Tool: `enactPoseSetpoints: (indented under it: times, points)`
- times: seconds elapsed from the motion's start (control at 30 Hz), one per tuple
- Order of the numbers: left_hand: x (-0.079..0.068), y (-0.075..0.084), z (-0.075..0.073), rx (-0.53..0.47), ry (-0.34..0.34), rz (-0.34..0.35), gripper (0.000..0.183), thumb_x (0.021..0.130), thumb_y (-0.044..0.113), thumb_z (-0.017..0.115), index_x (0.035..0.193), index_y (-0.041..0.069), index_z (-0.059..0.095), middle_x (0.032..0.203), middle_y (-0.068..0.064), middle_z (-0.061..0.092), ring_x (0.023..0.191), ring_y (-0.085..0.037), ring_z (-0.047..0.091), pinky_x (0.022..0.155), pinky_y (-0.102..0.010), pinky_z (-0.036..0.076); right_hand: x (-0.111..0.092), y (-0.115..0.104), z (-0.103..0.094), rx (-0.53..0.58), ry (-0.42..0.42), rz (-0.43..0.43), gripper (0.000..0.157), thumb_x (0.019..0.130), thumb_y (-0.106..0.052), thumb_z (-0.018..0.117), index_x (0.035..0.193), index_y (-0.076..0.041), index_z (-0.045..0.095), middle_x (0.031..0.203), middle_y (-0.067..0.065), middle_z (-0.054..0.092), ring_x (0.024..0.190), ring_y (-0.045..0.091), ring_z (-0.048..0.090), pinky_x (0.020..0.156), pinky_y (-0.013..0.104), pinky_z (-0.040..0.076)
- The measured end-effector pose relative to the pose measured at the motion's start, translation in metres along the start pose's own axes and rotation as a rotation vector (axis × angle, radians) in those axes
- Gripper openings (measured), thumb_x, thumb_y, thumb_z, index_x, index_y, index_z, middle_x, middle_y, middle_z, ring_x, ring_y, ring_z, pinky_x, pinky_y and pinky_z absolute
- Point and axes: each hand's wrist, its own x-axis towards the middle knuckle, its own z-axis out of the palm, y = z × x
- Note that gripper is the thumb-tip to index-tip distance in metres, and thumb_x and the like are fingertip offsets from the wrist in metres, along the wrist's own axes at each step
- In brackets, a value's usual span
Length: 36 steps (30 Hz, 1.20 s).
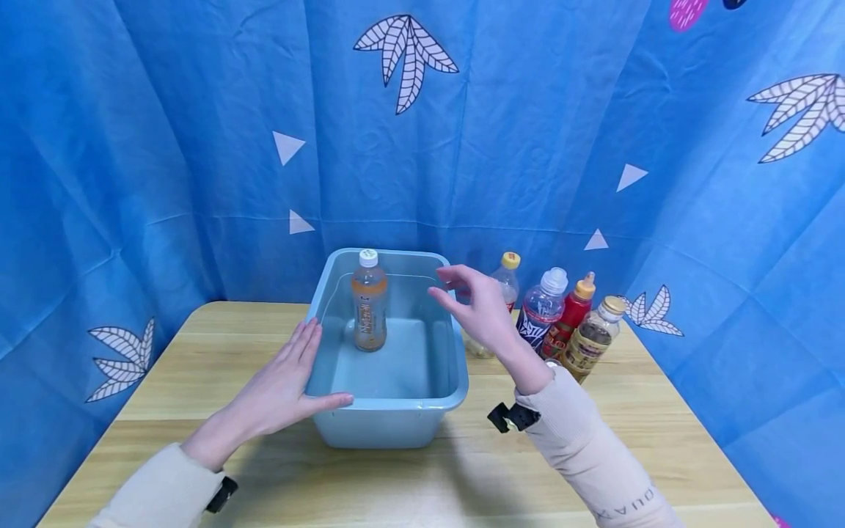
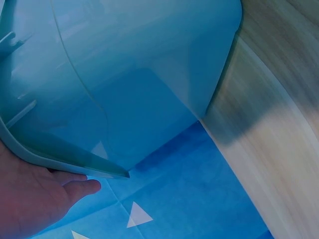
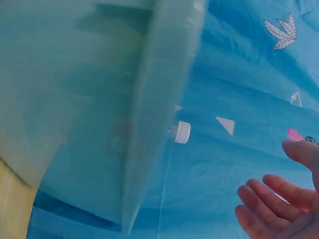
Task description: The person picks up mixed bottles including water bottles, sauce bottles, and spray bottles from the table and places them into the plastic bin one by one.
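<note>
A light blue plastic basin [image 1: 389, 424] stands on the table, with an orange-labelled, white-capped drink bottle [image 1: 370, 312] upright inside it. My left hand [image 1: 280, 385] rests along the basin's left rim with fingers straight and thumb over the near-left corner. In the left wrist view, the fingers of that hand [image 2: 40, 199] lie against the rim. My right hand [image 1: 485, 312] hovers at the basin's right rim, fingers loosely bent, holding nothing. From the right wrist, this hand [image 3: 279, 204] appears apart from the basin wall, and the bottle's white cap [image 3: 183, 132] shows past the rim.
Right of the basin stand a clear bottle with a yellow cap [image 1: 510, 282], a dark-labelled bottle with a translucent cap [image 1: 541, 312], a red squeeze bottle [image 1: 569, 319] and a brown bottle with a tan cap [image 1: 590, 341]. A blue curtain [image 1: 396, 176] hangs behind the wooden table [image 1: 528, 469].
</note>
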Motion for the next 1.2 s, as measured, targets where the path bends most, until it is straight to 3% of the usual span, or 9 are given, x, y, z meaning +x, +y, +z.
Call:
enactPoseSetpoints:
  times: [0.8, 1.07, 1.2]
  points:
    - [-0.001, 0.0, -0.001, 0.015, 0.004, 0.02, 0.111, 0.069, 0.075, 0.045, 0.139, -0.006, 0.014, 0.145, -0.021, 0.006, 0.132, -0.035, 0.005, 0.101, -0.052, 0.018, -0.064, 0.031, -0.005, 0.009, 0.074, 0.022, 0.026, 0.08, -0.016, 0.066, 0.102, -0.002, 0.063, 0.098, 0.01, 0.064, 0.082, 0.019, 0.061, 0.071, 0.037, 0.051]
    - [0.0, 0.0, -0.002, 0.016, 0.005, 0.015, 0.112, 0.069, 0.075, 0.044, 0.138, -0.006, 0.014, 0.145, -0.021, 0.006, 0.132, -0.036, 0.006, 0.101, -0.052, 0.019, -0.08, 0.04, -0.008, 0.024, 0.087, 0.107, 0.028, 0.078, -0.019, 0.068, 0.103, -0.005, 0.063, 0.097, 0.008, 0.064, 0.081, 0.019, 0.061, 0.07, 0.038, 0.051]
    - [0.0, 0.001, -0.002, 0.016, -0.001, 0.011, 0.112, 0.068, 0.076, 0.044, 0.139, -0.006, 0.014, 0.145, -0.021, 0.006, 0.132, -0.036, 0.006, 0.101, -0.052, 0.019, -0.086, 0.041, -0.01, 0.039, 0.103, 0.124, 0.025, 0.078, -0.012, 0.068, 0.1, -0.002, 0.064, 0.094, 0.01, 0.065, 0.08, 0.022, 0.061, 0.07, 0.041, 0.051]
